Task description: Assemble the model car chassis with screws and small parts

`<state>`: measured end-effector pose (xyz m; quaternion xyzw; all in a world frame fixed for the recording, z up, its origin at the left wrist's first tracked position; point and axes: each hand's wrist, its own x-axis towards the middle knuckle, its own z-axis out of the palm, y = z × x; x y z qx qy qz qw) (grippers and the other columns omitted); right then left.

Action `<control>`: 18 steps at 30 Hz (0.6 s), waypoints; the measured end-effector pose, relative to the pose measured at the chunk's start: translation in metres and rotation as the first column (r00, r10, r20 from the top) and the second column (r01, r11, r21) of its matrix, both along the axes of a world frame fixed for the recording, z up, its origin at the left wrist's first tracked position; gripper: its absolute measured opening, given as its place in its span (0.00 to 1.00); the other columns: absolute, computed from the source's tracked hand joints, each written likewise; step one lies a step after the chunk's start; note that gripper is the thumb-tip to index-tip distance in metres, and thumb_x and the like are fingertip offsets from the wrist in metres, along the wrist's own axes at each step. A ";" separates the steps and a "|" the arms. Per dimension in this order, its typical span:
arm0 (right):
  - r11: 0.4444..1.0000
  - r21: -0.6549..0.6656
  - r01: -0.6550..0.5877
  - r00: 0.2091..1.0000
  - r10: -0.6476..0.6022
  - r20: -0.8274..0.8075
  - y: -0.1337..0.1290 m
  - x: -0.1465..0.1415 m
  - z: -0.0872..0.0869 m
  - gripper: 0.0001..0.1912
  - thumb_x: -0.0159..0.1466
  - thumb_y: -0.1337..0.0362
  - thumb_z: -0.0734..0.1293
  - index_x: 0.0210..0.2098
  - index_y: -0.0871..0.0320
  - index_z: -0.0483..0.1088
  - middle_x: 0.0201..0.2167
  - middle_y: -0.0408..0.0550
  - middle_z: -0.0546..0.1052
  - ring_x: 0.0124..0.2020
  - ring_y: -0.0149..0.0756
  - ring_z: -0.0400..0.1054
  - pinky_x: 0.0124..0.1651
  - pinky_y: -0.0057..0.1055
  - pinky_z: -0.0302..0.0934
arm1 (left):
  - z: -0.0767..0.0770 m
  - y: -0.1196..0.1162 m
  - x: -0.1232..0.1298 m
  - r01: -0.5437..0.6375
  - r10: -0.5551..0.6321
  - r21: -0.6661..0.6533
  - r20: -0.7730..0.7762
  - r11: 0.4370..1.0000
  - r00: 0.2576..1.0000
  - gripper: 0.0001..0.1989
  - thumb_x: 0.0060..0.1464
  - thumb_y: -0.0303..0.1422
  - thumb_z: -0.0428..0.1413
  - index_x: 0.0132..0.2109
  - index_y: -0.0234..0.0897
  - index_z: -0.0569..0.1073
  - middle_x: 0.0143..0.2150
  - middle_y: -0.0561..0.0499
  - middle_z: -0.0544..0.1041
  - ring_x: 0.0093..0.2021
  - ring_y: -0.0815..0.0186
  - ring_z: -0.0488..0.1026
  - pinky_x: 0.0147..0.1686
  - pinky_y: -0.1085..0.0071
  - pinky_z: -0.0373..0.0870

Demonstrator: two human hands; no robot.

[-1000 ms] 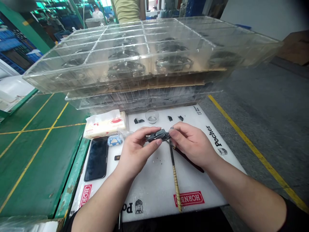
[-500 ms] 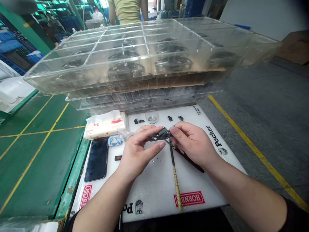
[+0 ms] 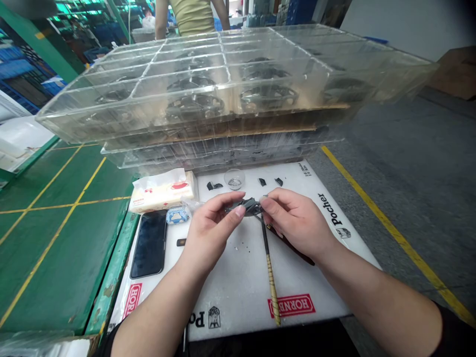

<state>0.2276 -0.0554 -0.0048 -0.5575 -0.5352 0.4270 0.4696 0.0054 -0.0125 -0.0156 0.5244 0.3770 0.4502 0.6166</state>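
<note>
Left of the hands lies a smartphone (image 3: 148, 245). The left hand (image 3: 210, 233) and right hand (image 3: 297, 223) grip a small dark part (image 3: 247, 207) between them, their fingers hiding much of it, its shape hard to make out. A slim wrapped-handle tool (image 3: 270, 282) lies just below it.

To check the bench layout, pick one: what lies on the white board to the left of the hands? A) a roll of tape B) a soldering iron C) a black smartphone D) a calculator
C: a black smartphone lies on the white board, left of the left hand and right hand pinching a small dark part.
</note>
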 end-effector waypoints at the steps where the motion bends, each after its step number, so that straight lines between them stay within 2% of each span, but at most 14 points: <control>1: 1.000 0.004 -0.004 1.000 0.005 -0.002 0.000 0.000 0.000 0.32 0.74 0.30 0.75 0.33 0.53 0.78 0.25 0.41 0.77 0.24 0.33 0.65 0.28 0.34 0.57 | 0.000 0.001 0.000 -0.008 0.008 -0.030 0.014 1.000 1.000 0.17 0.63 0.44 0.78 0.56 0.47 0.92 0.56 0.46 0.90 0.55 0.58 0.84 0.60 0.62 0.80; 4: 0.999 0.029 -0.028 0.999 0.027 0.019 0.000 0.000 0.002 0.32 0.75 0.31 0.75 0.33 0.53 0.78 0.26 0.42 0.78 0.25 0.33 0.66 0.30 0.35 0.58 | 0.000 0.003 0.001 -0.021 0.028 -0.102 0.070 0.995 0.997 0.15 0.61 0.42 0.79 0.53 0.46 0.92 0.49 0.48 0.90 0.47 0.63 0.83 0.53 0.66 0.79; 8: 0.997 0.060 -0.054 0.996 0.049 0.079 -0.001 -0.002 0.005 0.32 0.77 0.32 0.74 0.33 0.53 0.78 0.23 0.41 0.75 0.26 0.34 0.68 0.32 0.35 0.59 | 0.002 0.005 0.002 -0.023 0.040 -0.153 0.109 0.988 0.993 0.11 0.63 0.41 0.78 0.49 0.45 0.92 0.41 0.51 0.88 0.40 0.68 0.78 0.47 0.70 0.76; 13: 0.997 0.061 -0.044 0.997 0.039 0.074 -0.002 -0.002 0.005 0.32 0.77 0.32 0.74 0.33 0.53 0.78 0.23 0.41 0.75 0.27 0.35 0.68 0.33 0.35 0.59 | 0.004 0.003 0.002 -0.007 0.023 -0.158 0.101 0.987 0.995 0.12 0.64 0.43 0.77 0.49 0.43 0.92 0.41 0.50 0.88 0.40 0.67 0.79 0.46 0.71 0.76; 18: 0.996 0.073 -0.059 0.995 0.053 0.085 -0.001 0.000 0.004 0.31 0.77 0.33 0.75 0.33 0.53 0.79 0.23 0.40 0.76 0.26 0.34 0.68 0.33 0.35 0.60 | 0.003 0.004 0.003 -0.006 0.026 -0.186 0.109 0.983 0.994 0.15 0.58 0.41 0.80 0.49 0.42 0.92 0.41 0.49 0.88 0.40 0.67 0.80 0.46 0.70 0.78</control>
